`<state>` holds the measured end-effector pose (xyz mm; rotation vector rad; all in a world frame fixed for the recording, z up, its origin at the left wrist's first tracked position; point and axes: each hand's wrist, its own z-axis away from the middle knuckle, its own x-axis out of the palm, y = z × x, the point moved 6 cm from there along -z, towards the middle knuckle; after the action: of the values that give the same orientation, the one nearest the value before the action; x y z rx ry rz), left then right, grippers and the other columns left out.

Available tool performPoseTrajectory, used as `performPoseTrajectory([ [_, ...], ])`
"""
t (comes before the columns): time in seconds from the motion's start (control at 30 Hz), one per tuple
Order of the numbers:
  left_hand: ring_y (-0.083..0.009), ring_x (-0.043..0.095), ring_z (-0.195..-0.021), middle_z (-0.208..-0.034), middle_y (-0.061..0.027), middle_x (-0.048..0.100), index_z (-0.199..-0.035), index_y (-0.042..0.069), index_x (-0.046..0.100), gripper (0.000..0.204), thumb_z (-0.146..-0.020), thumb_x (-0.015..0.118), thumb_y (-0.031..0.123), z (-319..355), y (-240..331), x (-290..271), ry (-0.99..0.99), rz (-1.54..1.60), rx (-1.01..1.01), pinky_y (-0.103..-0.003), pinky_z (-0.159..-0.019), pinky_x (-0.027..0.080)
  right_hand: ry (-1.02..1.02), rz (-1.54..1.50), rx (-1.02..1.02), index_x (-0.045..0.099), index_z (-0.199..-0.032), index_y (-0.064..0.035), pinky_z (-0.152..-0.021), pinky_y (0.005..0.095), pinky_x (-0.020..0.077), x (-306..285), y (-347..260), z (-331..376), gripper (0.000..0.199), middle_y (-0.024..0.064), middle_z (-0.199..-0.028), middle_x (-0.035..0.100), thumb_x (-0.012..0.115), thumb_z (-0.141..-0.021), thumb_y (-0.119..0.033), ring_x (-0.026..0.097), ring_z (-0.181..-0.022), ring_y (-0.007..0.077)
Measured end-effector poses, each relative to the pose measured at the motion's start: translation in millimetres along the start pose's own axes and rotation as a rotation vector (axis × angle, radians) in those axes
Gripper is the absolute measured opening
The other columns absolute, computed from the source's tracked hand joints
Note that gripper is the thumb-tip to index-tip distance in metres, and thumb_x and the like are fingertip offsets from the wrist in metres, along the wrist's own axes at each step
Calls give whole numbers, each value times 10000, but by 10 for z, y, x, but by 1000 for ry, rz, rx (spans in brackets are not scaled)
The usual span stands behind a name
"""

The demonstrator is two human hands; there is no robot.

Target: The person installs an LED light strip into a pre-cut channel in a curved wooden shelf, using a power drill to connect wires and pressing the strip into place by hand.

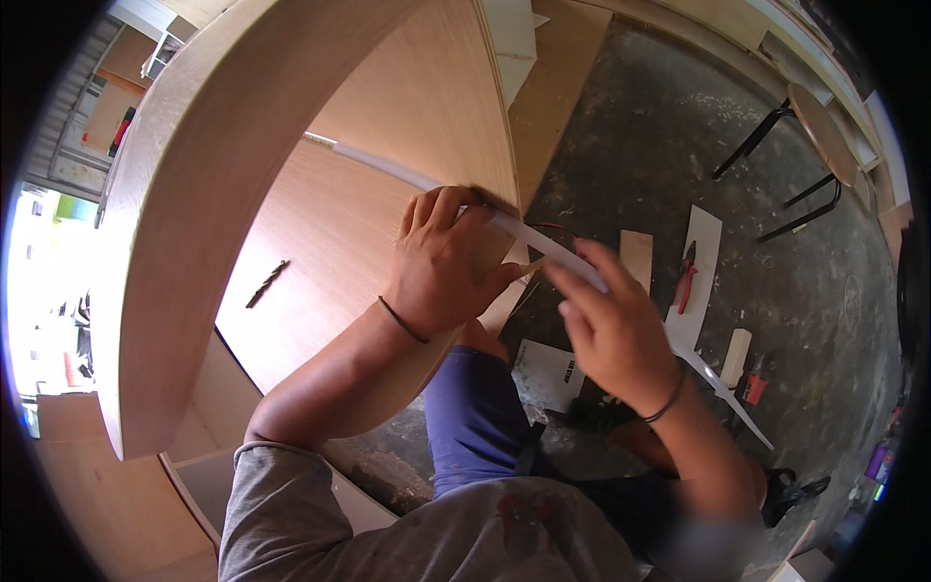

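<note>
A long white plastic strip (383,165) runs along the inner face of a curved wooden cabinet (417,97) and sticks out past its edge. My left hand (436,242) curls its fingers over the strip near that edge, its thumb stretched toward the right hand. At the strip's free end, my right hand (616,320) grips it between thumb and fingers, slightly blurred. A thin dark-red wire (551,227) shows beside the strip between the hands. On the pale wooden panel (320,223) left of my left forearm lies a dark drill bit (269,283).
Red-handled pliers (687,281) lie on a white sheet (706,233) on the dark floor to the right. Near them are a wooden offcut (636,257), a white block (736,357) and a white box (545,373). A round stool (822,131) stands farther back.
</note>
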<state>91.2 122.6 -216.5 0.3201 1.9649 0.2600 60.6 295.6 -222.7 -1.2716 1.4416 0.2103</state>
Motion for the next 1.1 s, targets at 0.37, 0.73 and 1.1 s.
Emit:
performPoseTrajectory([
  [0.37, -366, 487, -1087, -1138, -149, 541, -1058, 24, 626, 552, -609, 802, 293, -12, 68, -22, -23, 22, 54, -451, -961, 387, -92, -237, 224, 690, -947, -21, -563, 374, 481, -285, 359, -117, 133, 190, -713, 637, 637, -862, -108, 639, -653, 351],
  [0.73, -365, 471, -1085, -1131, -152, 539, -1077, 53, 644, 534, -607, 789, 261, -32, 64, -33, -28, 88, 70, -456, -948, 397, -91, -262, 278, 686, -919, -16, -558, 369, 477, -212, 400, -138, 110, 189, -727, 641, 637, -850, -86, 640, -651, 341],
  [1.1, -302, 463, -1114, -1108, -86, 537, -1022, 96, 639, 472, -608, 788, 266, 1, 67, -13, 3, 103, 27, -452, -976, 303, -28, -223, 174, 635, -818, 0, -561, 404, 474, -30, 295, -379, 82, 190, -694, 626, 629, -847, -76, 630, -665, 372],
])
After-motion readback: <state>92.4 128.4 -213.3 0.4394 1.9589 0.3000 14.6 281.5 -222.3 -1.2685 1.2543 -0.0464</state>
